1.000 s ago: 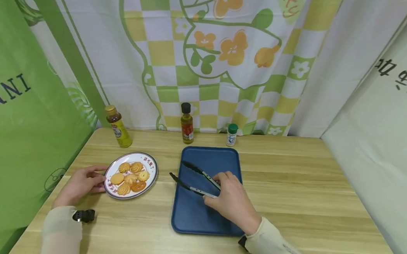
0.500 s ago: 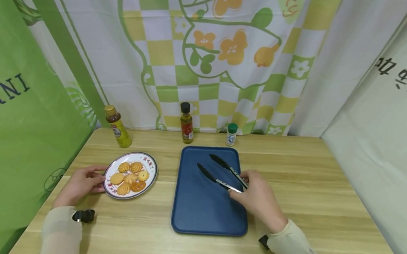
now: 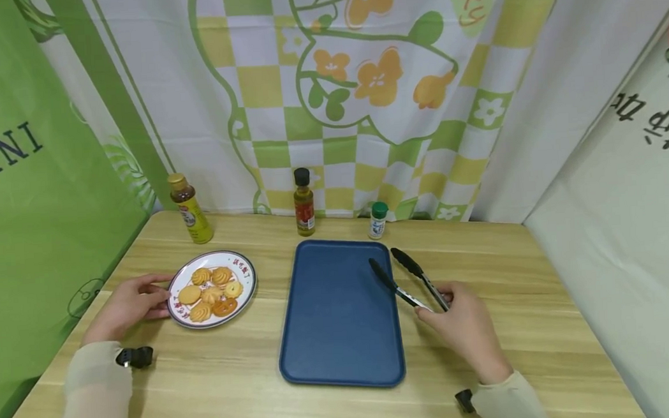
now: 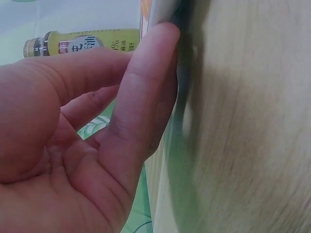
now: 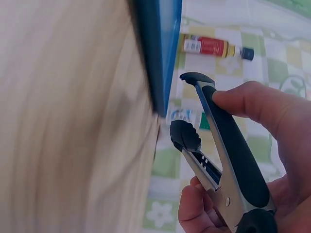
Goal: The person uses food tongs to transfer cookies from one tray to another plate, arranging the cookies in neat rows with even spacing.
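In the head view my left hand (image 3: pixel 130 304) holds the left rim of a round white plate (image 3: pixel 241 304) with a dark blue border. Several golden cookies (image 3: pixel 211 296) lie on it. The left wrist view shows a fingertip right at the plate's rim (image 4: pixel 163 10). My right hand (image 3: pixel 468 319) grips black-tipped metal tongs (image 3: pixel 417 292) by their arms, thumb on one side and fingers on the other. The tongs' jaws are spread with nothing between them. One black tip (image 5: pixel 185 136) shows near the blue tray (image 3: pixel 341 311) in the right wrist view.
Behind the plate stands a yellow-labelled bottle (image 3: pixel 192 214). A black-capped oil bottle (image 3: pixel 304 204) and a green-capped shaker (image 3: pixel 378 220) stand behind the tray. A patterned curtain (image 3: pixel 330 132) hangs along the table's (image 3: pixel 518 300) back edge.
My right hand has carried the tongs rightward, from over the middle of the tray to its right edge. My left hand and the plate have stayed in place.
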`<action>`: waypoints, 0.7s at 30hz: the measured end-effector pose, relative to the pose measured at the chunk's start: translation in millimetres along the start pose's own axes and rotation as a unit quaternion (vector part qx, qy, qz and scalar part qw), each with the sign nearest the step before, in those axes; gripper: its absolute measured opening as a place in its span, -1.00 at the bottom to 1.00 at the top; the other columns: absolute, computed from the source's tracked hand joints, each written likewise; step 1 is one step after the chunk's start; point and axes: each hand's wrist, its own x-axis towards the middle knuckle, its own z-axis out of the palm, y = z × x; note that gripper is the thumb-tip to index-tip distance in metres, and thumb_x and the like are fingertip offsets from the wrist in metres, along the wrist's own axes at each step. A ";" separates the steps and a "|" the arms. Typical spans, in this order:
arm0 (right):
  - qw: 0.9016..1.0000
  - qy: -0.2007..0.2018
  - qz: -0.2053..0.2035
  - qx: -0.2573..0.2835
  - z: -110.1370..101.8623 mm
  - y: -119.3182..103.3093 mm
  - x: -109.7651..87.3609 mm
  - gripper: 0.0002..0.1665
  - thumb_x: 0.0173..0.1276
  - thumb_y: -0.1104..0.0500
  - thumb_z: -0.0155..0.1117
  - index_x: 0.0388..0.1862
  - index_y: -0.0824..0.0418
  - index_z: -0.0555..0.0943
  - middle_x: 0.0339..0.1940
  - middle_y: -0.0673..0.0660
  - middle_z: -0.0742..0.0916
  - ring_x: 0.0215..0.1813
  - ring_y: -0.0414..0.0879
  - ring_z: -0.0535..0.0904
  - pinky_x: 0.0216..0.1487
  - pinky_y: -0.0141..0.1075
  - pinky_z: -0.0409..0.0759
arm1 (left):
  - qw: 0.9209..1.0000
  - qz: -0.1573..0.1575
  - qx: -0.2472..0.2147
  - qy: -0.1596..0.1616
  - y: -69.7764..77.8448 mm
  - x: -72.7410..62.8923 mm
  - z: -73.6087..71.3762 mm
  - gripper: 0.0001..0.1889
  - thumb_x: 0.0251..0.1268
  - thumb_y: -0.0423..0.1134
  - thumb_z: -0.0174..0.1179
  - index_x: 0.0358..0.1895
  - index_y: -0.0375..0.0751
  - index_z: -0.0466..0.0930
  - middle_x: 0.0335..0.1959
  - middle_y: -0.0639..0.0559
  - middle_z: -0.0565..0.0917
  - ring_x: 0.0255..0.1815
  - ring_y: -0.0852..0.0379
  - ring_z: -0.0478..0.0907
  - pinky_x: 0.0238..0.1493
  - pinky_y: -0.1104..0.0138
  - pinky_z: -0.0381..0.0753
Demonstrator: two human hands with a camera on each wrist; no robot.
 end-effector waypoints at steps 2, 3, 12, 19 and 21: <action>1.000 0.006 0.007 -0.004 -4.3 7.5 -0.2 -0.18 0.34 -0.11 0.67 0.39 0.37 0.68 0.11 0.34 0.80 0.03 0.12 0.70 -0.05 -0.14 0.67 | 1.000 0.001 0.000 0.000 0.7 0.3 -0.3 -0.44 0.82 -0.35 0.03 0.70 -0.50 0.25 0.17 -0.43 0.64 -0.20 0.21 0.78 -0.12 0.33 0.94; 1.000 0.009 0.010 -0.005 -6.3 10.9 -0.1 -0.18 0.33 -0.12 0.68 0.38 0.38 0.69 0.11 0.34 0.80 0.03 0.13 0.70 -0.05 -0.13 0.67 | 1.000 0.002 0.001 0.000 1.0 0.2 -0.5 -0.44 0.83 -0.35 0.03 0.70 -0.50 0.26 0.17 -0.43 0.64 -0.20 0.21 0.77 -0.12 0.33 0.93; 0.999 0.018 0.042 -0.012 -19.4 37.6 1.2 -0.10 0.37 -0.15 0.65 0.39 0.49 0.62 0.16 0.44 0.76 0.04 0.20 0.69 0.01 0.03 0.73 | 1.000 0.003 -0.005 -0.002 -0.6 -2.7 0.8 -0.43 0.83 -0.34 0.04 0.70 -0.51 0.24 0.16 -0.38 0.63 -0.21 0.21 0.77 -0.12 0.33 0.94; 0.997 0.029 0.066 -0.025 -24.1 53.4 -2.2 -0.06 0.41 -0.15 0.60 0.38 0.58 0.56 0.19 0.54 0.70 0.10 0.33 0.66 0.04 0.15 0.73 | 1.000 0.002 -0.005 0.000 0.7 -1.8 0.9 -0.42 0.83 -0.33 0.05 0.71 -0.50 0.23 0.13 -0.34 0.67 -0.22 0.23 0.77 -0.13 0.34 0.93; 0.996 0.031 0.075 -0.022 -24.6 55.4 -3.0 -0.05 0.41 -0.15 0.60 0.40 0.59 0.55 0.21 0.56 0.69 0.14 0.37 0.65 0.06 0.18 0.72 | 1.000 0.003 -0.004 -0.001 1.1 -2.2 0.7 -0.42 0.82 -0.33 0.05 0.71 -0.51 0.23 0.13 -0.35 0.67 -0.22 0.24 0.77 -0.13 0.34 0.93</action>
